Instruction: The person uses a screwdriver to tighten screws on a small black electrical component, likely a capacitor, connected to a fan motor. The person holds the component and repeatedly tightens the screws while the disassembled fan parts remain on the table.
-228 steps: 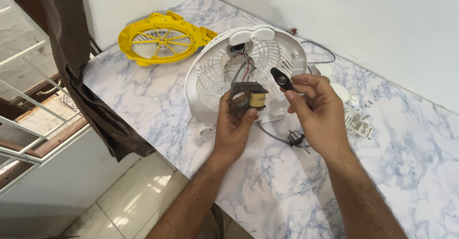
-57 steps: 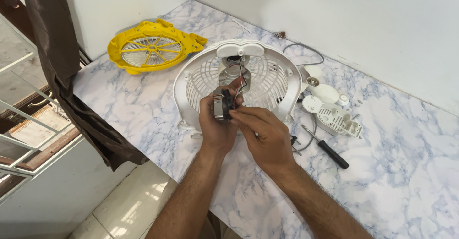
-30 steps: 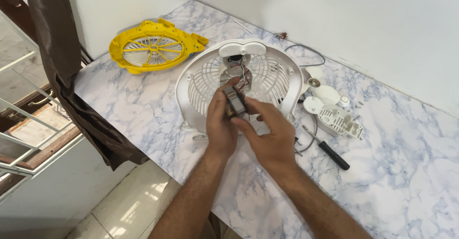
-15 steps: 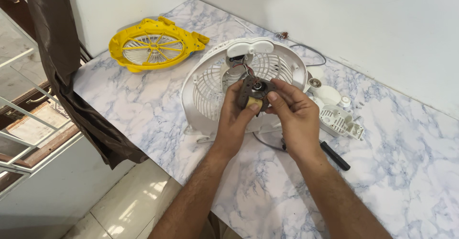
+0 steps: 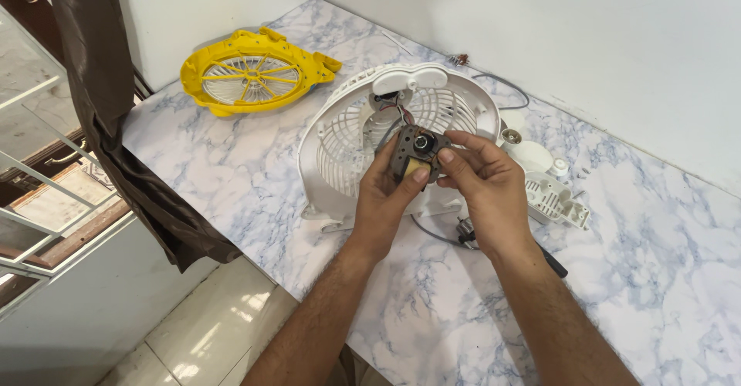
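Motor [image 5: 415,154] gripped by both hands above white fan housing [image 5: 340,150] on marble counter [image 5: 231,170] in white-walled corner

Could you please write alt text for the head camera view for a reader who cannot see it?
Two bare hands, left hand and right hand, hold a small fan motor between them above a white fan grille on a marble-patterned counter. A yellow fan housing lies at the back left, and white plastic parts lie to the right.
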